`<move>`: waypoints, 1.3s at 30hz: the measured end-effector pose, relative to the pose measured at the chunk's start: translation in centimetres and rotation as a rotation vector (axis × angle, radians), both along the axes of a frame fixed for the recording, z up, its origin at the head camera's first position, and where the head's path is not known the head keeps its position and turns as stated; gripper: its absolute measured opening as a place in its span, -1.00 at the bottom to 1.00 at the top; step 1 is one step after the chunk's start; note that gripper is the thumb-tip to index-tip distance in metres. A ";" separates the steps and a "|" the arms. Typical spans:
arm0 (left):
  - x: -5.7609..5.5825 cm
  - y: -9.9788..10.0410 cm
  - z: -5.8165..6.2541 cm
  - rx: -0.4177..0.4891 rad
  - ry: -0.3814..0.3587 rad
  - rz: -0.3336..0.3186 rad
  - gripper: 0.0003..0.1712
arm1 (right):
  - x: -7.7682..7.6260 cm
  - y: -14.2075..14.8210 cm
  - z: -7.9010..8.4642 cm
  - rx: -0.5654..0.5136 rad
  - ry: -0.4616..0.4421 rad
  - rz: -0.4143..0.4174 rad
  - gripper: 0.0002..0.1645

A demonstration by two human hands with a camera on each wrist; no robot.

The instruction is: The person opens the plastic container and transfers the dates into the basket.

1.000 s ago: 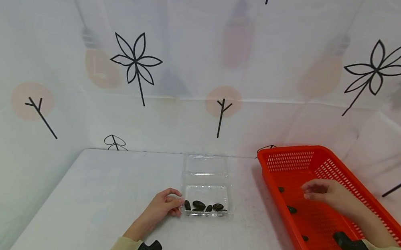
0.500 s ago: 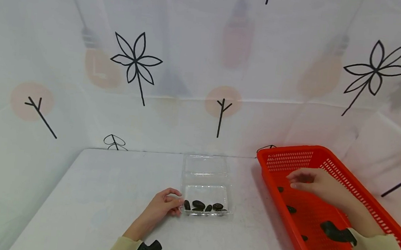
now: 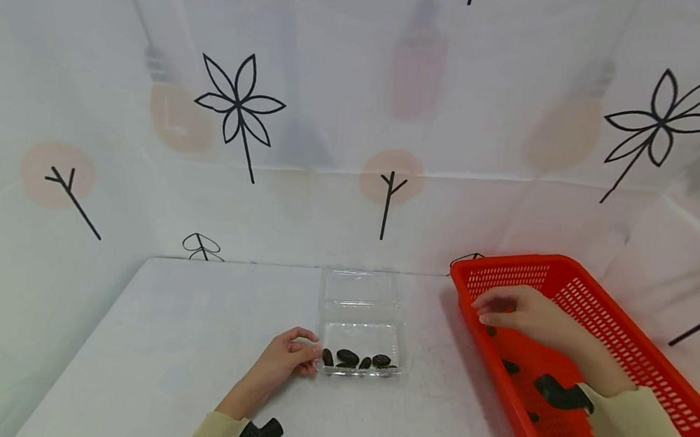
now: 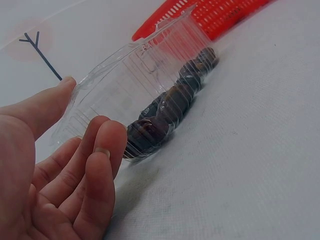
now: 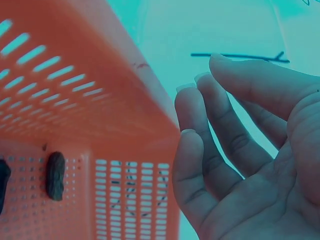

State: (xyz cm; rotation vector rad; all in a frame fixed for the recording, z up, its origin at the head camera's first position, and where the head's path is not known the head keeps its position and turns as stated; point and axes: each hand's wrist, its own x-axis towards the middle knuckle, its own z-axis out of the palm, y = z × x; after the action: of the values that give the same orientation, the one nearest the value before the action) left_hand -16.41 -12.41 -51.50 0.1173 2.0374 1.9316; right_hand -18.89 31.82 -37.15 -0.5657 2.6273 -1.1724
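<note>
My left hand (image 3: 286, 354) is beside a clear plastic clamshell box (image 3: 363, 335), its relaxed fingertips at the left wall. The box's lid (image 3: 361, 288) lies folded back. Several dark oval pieces (image 4: 145, 136), wrinkled and shiny like dried dates, line the box's near side. Over the far left part of a red slotted basket (image 3: 651, 344), my right hand (image 3: 524, 314) hovers with nothing held. Its fingers are loosely bent, as the right wrist view shows. Below that hand lies a small dark piece (image 3: 491, 331); others (image 3: 509, 366) are farther down the basket's left side.
A white table (image 3: 186, 343) carries both containers. Behind it hangs a pale cloth (image 3: 300, 207) printed with flowers and twigs. The basket's raised left rim (image 3: 477, 329) stands between its contents and the clear box. Each wrist wears a black camera (image 3: 262, 433).
My right hand has moved left and slightly away from me across the basket, towards its far left corner. The left hand and the box with its pieces have stayed put.
</note>
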 end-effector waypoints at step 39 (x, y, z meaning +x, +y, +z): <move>0.0 0.2 0.1 0.021 -0.006 0.002 -0.58 | -2.0 -9.2 -2.2 0.054 -0.046 0.279 -0.81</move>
State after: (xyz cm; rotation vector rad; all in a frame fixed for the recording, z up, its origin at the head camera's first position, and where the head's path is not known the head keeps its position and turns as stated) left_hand -16.37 -12.22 -51.36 0.1147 2.0142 1.9525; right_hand -20.87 22.66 -39.39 -0.8510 2.4341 -1.0125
